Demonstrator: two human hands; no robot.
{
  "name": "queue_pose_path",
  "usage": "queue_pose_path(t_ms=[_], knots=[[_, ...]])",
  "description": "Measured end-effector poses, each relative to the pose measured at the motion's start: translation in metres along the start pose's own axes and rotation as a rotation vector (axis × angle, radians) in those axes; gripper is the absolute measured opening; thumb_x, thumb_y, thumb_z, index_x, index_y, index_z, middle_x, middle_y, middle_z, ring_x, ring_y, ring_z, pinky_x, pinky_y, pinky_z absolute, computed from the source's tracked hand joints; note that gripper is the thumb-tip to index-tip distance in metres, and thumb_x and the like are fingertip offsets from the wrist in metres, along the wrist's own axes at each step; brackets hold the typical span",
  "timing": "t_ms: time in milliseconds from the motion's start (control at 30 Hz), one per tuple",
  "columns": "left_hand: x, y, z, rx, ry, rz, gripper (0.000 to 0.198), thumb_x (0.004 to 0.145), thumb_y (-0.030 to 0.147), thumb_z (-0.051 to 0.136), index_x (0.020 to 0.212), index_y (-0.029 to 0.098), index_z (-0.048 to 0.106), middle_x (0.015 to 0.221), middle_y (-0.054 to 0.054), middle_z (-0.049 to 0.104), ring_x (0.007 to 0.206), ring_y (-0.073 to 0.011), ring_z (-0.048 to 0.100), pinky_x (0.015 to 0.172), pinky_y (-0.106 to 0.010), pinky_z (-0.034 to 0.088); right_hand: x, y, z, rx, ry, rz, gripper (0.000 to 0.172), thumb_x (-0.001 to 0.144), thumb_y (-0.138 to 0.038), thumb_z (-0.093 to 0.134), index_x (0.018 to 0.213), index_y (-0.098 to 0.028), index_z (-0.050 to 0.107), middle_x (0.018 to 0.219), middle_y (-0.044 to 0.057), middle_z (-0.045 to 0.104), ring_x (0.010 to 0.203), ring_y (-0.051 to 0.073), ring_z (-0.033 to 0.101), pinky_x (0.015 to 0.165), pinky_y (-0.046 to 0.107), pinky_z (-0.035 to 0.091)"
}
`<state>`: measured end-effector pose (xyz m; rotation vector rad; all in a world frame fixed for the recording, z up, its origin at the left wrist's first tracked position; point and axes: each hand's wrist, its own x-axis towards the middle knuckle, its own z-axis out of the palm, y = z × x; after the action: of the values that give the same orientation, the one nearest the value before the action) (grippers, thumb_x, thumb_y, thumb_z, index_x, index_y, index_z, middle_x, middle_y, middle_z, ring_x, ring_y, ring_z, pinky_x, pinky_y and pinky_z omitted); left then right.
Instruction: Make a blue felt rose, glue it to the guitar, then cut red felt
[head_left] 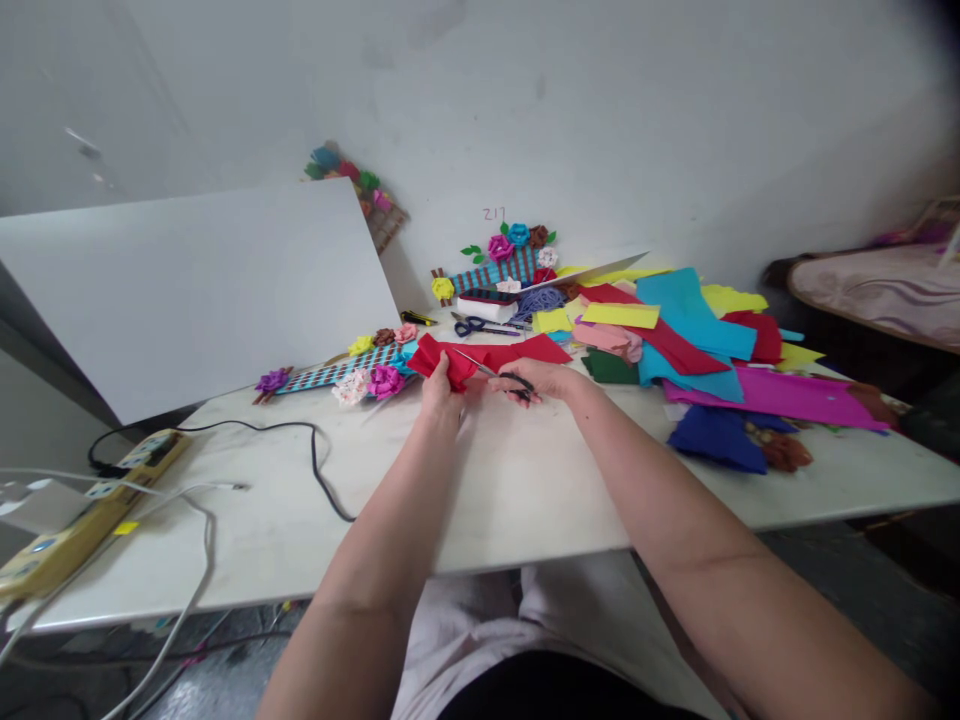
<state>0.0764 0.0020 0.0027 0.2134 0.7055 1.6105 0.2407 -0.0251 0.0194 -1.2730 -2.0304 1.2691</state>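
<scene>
My left hand [441, 388] is closed on a folded piece of red crepe paper [469, 362] above the middle of the table. A longer strip of the same red stretches off to the right behind my right hand [534, 380]. That hand is wrapped round the dark handles of a pair of scissors [517, 384]. Their blades point left, against the red paper in my left hand; whether they are cutting into it I cannot tell. Just left of my hands lies a woven blue and brown panel [341, 370] with paper flowers along it.
Crepe paper sheets [694, 310] in many colours pile up on the right. Behind my hands lie a second pair of scissors [472, 326] and a yellow cutter [417, 318]. A flowered panel [495, 268] leans on the wall. A power strip [97, 505] with cables sits at left, below a white board [202, 290].
</scene>
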Motion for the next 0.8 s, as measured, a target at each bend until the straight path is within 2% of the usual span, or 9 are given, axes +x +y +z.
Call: queue_pose_path(t_ms=[200,467,633,800], knots=[[0.0004,0.0001,-0.0012,0.004,-0.016,0.016,0.003,0.081,0.012,0.061,0.081,0.015,0.060,0.069,-0.002,0.067,0.058,-0.0107,0.064,0.065,-0.023,0.054,0.0013,0.0052,-0.0021,-0.027,-0.019,-0.057,0.040,0.079,-0.051,0.060,0.064,-0.016,0.047,0.048,-0.003,0.052,0.034,0.004,0.041,0.031,0.016,0.026],[0.0019,0.0002,-0.0016,-0.002,-0.026,0.024,0.003,0.081,0.011,0.061,0.080,0.014,0.060,0.070,-0.001,0.067,0.059,-0.0105,0.064,0.067,-0.023,0.054,-0.0022,-0.0007,0.0005,0.002,-0.012,-0.053,0.041,0.080,-0.050,0.060,0.062,-0.016,0.045,0.046,-0.004,0.051,0.033,0.003,0.040,0.030,0.016,0.025],[0.0006,-0.0014,-0.0011,0.005,-0.036,0.026,0.005,0.083,0.011,0.058,0.079,0.014,0.059,0.068,-0.002,0.066,0.055,-0.0100,0.063,0.065,-0.023,0.054,-0.0020,-0.0017,0.0014,0.067,-0.028,-0.007,0.041,0.078,-0.055,0.060,0.078,-0.014,0.054,0.054,-0.002,0.055,0.041,0.007,0.052,0.030,0.017,0.029],[-0.0037,-0.0037,-0.0005,0.036,-0.056,-0.010,0.003,0.083,0.015,0.059,0.085,0.013,0.060,0.073,-0.004,0.068,0.060,-0.0132,0.065,0.066,-0.028,0.056,0.0001,0.0013,0.0005,0.059,-0.023,-0.013,0.044,0.079,-0.057,0.058,0.084,-0.014,0.055,0.056,-0.002,0.056,0.041,0.007,0.053,0.029,0.016,0.030]])
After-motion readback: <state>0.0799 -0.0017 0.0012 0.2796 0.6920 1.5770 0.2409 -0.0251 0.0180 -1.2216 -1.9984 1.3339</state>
